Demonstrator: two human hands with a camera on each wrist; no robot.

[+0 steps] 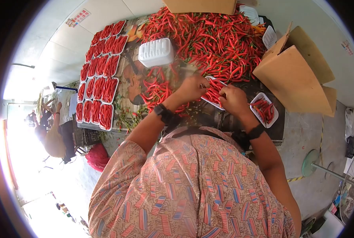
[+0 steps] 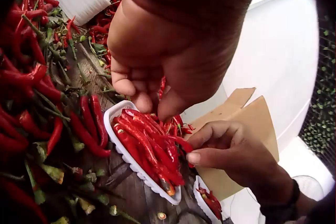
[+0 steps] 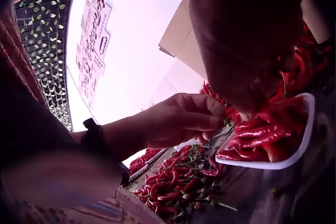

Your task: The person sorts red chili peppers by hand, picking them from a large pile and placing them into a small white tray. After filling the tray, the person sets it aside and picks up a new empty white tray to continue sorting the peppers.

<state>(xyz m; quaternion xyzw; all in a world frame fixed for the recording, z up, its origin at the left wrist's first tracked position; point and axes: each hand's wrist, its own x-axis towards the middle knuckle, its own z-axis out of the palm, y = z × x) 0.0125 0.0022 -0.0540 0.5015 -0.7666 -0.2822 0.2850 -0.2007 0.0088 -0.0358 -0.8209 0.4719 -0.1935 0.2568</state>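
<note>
Where right fingers (image 2: 211, 131) nearly meet, pinched chili (image 2: 178, 141)

Right grip (image 2: 231, 153) pinches one pepper (image 2: 180, 141) at a long edge of the filled tray (image 2: 175, 198); left grip (image 2: 168, 58) is positioned nearby. Loose peppers (image 2: 29, 77) lie beside the opposite edge.

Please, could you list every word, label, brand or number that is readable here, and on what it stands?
No text can be read with certainty.
Left wall sign, head view: reddish characters, too small to read.
Right wall sign, head view: also too small to read.
Slanting wall sign, right wrist view: dark characters, too blurred to read.
</note>
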